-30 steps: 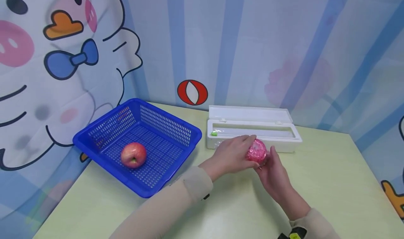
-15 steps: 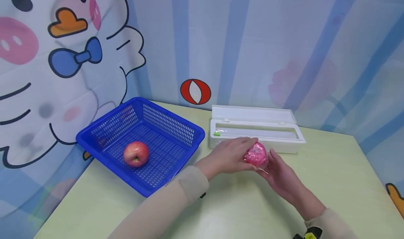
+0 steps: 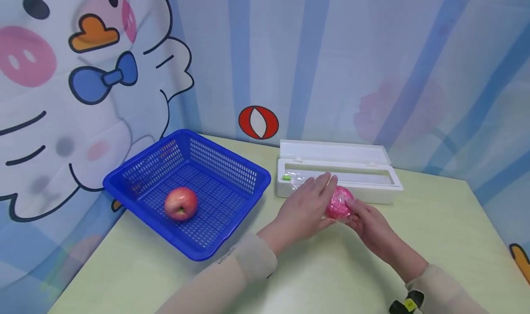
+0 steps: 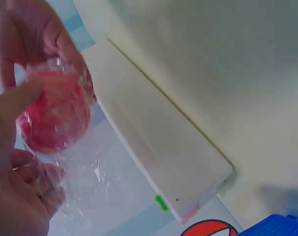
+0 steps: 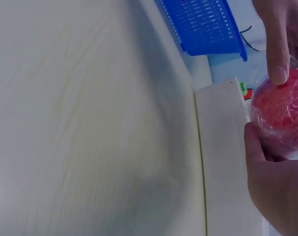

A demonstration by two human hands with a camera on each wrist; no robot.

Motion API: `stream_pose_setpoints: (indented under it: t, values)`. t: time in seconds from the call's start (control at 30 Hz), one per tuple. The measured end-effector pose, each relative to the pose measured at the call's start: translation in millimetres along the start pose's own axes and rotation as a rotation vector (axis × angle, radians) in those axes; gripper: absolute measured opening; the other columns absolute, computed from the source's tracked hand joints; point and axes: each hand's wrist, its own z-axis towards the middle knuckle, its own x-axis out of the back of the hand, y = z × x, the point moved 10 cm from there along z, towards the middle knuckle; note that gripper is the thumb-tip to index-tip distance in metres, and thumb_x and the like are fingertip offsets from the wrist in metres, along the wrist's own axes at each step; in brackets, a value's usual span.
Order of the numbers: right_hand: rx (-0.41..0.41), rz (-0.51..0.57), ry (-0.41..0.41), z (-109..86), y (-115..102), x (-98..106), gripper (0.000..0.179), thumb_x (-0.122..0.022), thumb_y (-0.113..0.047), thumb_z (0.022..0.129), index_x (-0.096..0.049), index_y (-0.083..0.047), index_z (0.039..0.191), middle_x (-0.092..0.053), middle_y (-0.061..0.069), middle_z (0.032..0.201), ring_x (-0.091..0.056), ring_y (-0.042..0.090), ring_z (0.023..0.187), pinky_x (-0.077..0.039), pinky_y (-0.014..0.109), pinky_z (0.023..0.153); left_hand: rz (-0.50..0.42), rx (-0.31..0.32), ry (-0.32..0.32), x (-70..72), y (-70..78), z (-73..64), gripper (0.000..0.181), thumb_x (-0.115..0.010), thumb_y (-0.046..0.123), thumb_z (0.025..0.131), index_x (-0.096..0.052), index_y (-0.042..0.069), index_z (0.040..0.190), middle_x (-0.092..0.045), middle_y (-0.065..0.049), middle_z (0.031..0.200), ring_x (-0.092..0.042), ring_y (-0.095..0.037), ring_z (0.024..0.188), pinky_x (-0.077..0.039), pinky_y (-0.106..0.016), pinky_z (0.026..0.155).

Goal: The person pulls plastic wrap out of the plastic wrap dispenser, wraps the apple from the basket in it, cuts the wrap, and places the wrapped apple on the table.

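A red apple wrapped in shiny clear cling film is held in the air between both hands, in front of the white cling film dispenser. My left hand holds it from the left; in the left wrist view its thumb lies on the apple and its fingers are among loose film. From the right, my right hand grips the apple, thumb against its side. A loose flap of cling film hangs off the apple beside the left fingers. The dispenser's lid stands raised.
To the left, a blue plastic basket holds one bare apple. A green slider sits at the dispenser's left end. A printed cloth backdrop rises behind the pale table.
The left fingers have lifted and straightened over the wrapped apple, and the right hand has turned to grip its right side. A loose flap of film now shows by the left fingers.
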Motion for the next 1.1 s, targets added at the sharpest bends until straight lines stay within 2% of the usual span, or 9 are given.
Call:
stream_pose_setpoints:
  t: [0.1,0.2,0.33,0.43,0.63,0.73,0.83,1.0,1.1]
  values:
    - [0.017,0.020,0.036,1.4,-4.2,1.6,0.069,-0.042,-0.040,0.116,-0.031,0.013,0.159,-0.069,-0.011,0.126,-0.068,0.003,0.117,-0.053,0.019,0.102,0.051,0.036,0.063,-0.5,0.7,-3.4,0.095,-0.062,0.059,0.103,-0.020,0.006,0.170,-0.029,-0.010,0.175,-0.029,-0.023,0.161,-0.023,-0.036,0.129]
    - [0.028,0.039,0.041,1.7,-8.2,2.8,0.061,-0.043,-0.039,0.116,-0.041,0.008,0.156,-0.070,-0.010,0.125,-0.068,0.003,0.116,-0.053,0.019,0.101,-0.002,0.059,0.107,-3.5,-1.9,-5.1,0.095,-0.059,0.059,0.104,-0.018,0.004,0.170,-0.029,-0.011,0.175,-0.029,-0.024,0.161,-0.025,-0.036,0.128]
    - [0.036,0.093,0.014,0.0,-10.2,3.8,0.038,-0.042,-0.036,0.117,-0.065,-0.013,0.137,-0.073,-0.008,0.123,-0.070,0.005,0.113,-0.055,0.020,0.100,-0.266,0.094,0.108,-12.4,-6.6,-6.5,0.096,-0.063,0.054,0.104,-0.014,0.006,0.171,-0.028,-0.009,0.175,-0.032,-0.023,0.160,-0.035,-0.034,0.124]
    - [0.027,0.128,-0.010,-1.9,-9.7,2.8,0.031,-0.042,-0.035,0.117,-0.069,-0.024,0.126,-0.074,-0.007,0.122,-0.070,0.006,0.112,-0.055,0.021,0.099,-0.478,0.128,0.095,-20.3,-8.6,-7.0,0.095,-0.067,0.048,0.104,-0.013,0.009,0.171,-0.032,-0.007,0.174,-0.037,-0.021,0.157,-0.042,-0.033,0.119]
    - [-0.006,0.061,-0.032,-4.8,-7.9,-0.5,0.053,-0.038,-0.040,0.117,-0.049,-0.002,0.152,-0.069,-0.007,0.129,-0.067,0.005,0.116,-0.055,0.021,0.101,-0.670,0.167,0.065,-30.3,-12.4,-5.7,0.094,-0.073,0.044,0.101,-0.017,0.016,0.171,-0.038,-0.002,0.170,-0.044,-0.017,0.153,-0.049,-0.033,0.114]
    - [-0.012,-0.055,-0.066,-4.5,-10.5,-3.3,0.067,-0.033,-0.043,0.118,-0.031,0.008,0.162,-0.063,0.008,0.144,-0.066,0.006,0.122,-0.054,0.022,0.103,-0.735,0.185,0.065,-32.3,-16.7,-6.2,0.093,-0.074,0.042,0.100,-0.019,0.018,0.171,-0.041,-0.001,0.167,-0.047,-0.017,0.150,-0.050,-0.034,0.113]
    - [0.060,-0.267,-0.044,-6.3,-25.2,0.4,0.067,-0.036,-0.040,0.118,-0.023,0.004,0.167,-0.051,0.024,0.156,-0.064,0.018,0.130,-0.054,0.024,0.103,-0.760,0.200,0.080,-30.5,-20.8,-7.5,0.091,-0.074,0.041,0.101,-0.021,0.019,0.170,-0.043,-0.002,0.166,-0.049,-0.019,0.148,-0.051,-0.037,0.112]
    - [0.406,-0.781,0.045,-20.6,-76.0,-3.2,0.077,-0.068,-0.019,0.106,-0.027,-0.011,0.170,-0.047,0.022,0.161,-0.058,0.040,0.137,-0.058,0.044,0.101,-0.786,0.220,0.101,-25.3,-25.4,-10.3,0.090,-0.074,0.042,0.101,-0.022,0.019,0.170,-0.043,-0.003,0.166,-0.048,-0.020,0.149,-0.051,-0.042,0.113]
    - [0.622,-1.036,0.042,-30.0,-98.4,-19.9,0.092,-0.085,-0.011,0.091,-0.035,-0.013,0.168,-0.049,0.017,0.160,-0.057,0.040,0.137,-0.058,0.056,0.097,-0.826,0.245,0.097,-24.8,-28.7,-13.4,0.089,-0.073,0.043,0.101,-0.022,0.018,0.170,-0.043,-0.003,0.167,-0.047,-0.020,0.150,-0.051,-0.043,0.113]
